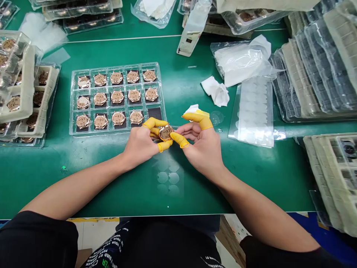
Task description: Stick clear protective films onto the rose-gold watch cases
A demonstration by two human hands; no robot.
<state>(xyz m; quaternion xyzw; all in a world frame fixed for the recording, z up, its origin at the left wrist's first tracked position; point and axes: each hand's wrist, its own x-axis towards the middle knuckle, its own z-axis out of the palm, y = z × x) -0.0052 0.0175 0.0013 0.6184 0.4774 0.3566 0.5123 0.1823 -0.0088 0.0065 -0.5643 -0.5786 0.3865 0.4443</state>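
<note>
The left hand (139, 144) clamps its fingertips on a watch (166, 133) by the tray's (83, 133) near-right corner; right hand's (205, 145) thumb touches it, forefinger apart. Tray watches (117, 96) read "CE".

Watch (166, 133) in L fingers (164, 146), R thumb (180, 140) @ edge

The worktop (200, 193) before me is a deep green crossed by a thin pale line (125, 38), and against it the bright yellow covers (180, 140) on the fingers (190, 129) stand out beside the rose-gold watch case (166, 132). More rose-gold watch cases (116, 77), dark markings on their backs, repeat over black squares (154, 113) in a colourless clear tray (71, 108), while the tissue (215, 91) is plain white. I see black sleeves (39, 238) too, a black top (167, 242) with white lettering and a touch of vivid green, and cream trays (315, 160) off right.
</note>
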